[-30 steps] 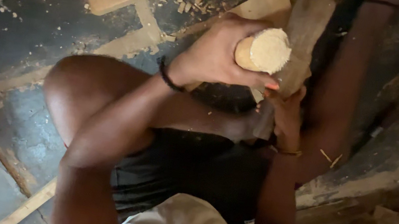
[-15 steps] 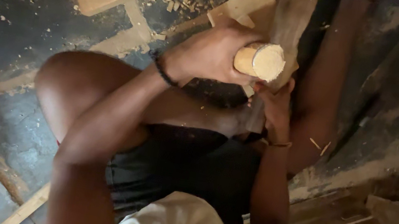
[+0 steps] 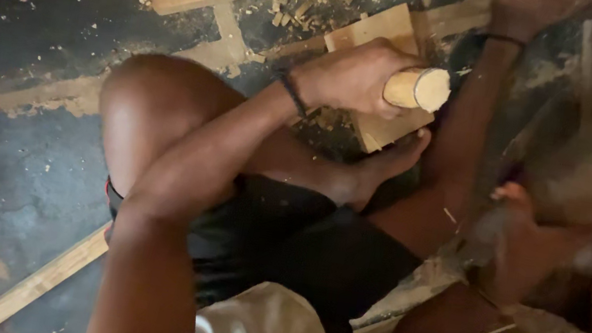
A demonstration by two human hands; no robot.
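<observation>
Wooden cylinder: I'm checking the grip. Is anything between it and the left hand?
Nothing visible. The left hand wraps straight around the wooden cylinder, skin on wood. A small board lies behind them, and a foot is just below.

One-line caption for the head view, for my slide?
Seated person's left hand grips a round wooden handle above a small board on a chip-strewn floor.
</observation>
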